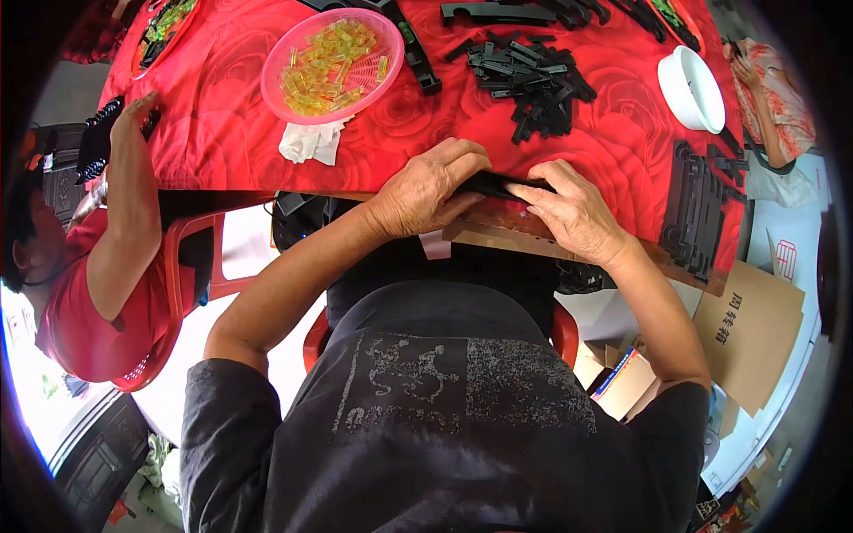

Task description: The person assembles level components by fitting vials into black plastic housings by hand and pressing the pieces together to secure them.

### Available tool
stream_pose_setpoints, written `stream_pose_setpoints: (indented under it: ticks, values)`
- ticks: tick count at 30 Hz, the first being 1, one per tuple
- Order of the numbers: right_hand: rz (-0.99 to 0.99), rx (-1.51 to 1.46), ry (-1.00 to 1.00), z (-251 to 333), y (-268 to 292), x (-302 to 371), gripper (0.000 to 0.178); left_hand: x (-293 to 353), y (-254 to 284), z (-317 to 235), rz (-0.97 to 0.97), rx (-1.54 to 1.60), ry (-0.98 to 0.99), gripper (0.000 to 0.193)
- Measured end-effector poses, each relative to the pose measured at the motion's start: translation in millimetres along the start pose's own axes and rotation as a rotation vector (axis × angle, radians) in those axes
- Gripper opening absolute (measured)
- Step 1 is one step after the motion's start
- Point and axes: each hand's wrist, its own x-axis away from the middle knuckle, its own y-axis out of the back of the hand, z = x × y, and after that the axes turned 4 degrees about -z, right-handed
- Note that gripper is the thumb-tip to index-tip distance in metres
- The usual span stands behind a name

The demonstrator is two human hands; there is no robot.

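At the table's near edge, my left hand [435,188] and my right hand [573,211] grip the two ends of a long black plastic part [496,184]. My fingers wrap over it and hide much of its shape. Just beyond my hands lies a heap of small black plastic pieces [533,80]. To the left stands a pink plastic basket [271,71] with clear yellow pieces [324,62] in it. A crumpled white tissue [311,142] lies in front of the basket.
The red rose-patterned tablecloth [213,115] covers the table. Longer black parts [506,12] lie at the back, and flat black strips [693,213] at the right by a white bowl [691,89]. A person in red [98,293] sits at the left; another person's arm [764,107] shows at the right.
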Motion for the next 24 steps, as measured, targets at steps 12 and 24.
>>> stream_pose_setpoints:
  ticks: [12,24]
  values:
    - [0.024,-0.045,-0.096,5.3,-2.3,-1.9,0.028,-1.6,-1.3,-0.8,0.005,-0.015,0.004,0.043]
    - [-0.613,-0.116,-0.468,-46.3,0.8,-15.9,0.011,-0.9,-2.5,-3.7,-0.055,-0.024,-0.017,0.038]
